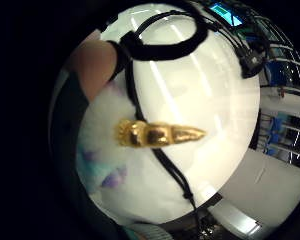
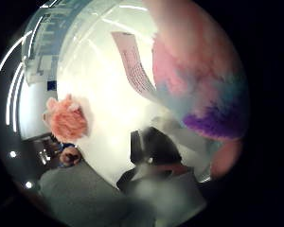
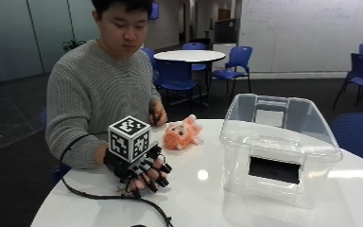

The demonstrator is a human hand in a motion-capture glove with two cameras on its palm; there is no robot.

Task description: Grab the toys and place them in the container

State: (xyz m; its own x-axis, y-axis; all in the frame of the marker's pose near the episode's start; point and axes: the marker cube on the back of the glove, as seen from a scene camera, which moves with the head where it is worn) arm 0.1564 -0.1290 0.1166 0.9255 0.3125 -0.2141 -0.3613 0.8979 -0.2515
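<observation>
While the gloved right hand (image 3: 141, 171) is curling its fingers around a white unicorn plush (image 2: 199, 75) with a gold horn (image 1: 160, 134), well short of the clear container (image 3: 276, 146), the pick-up step appears underway. Next it needs carrying over the rim. Beyond, an orange plush (image 3: 181, 134) is lying beside the container.

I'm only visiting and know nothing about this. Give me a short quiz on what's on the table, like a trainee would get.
1. True or false: the orange toy is inside the container.
2. The unicorn close to the gloved hand has a horn that is: A gold, B blue, C red.
3. Fill in: the orange toy lies on the ____.

Key: 1 false; 2 A; 3 table.
</observation>
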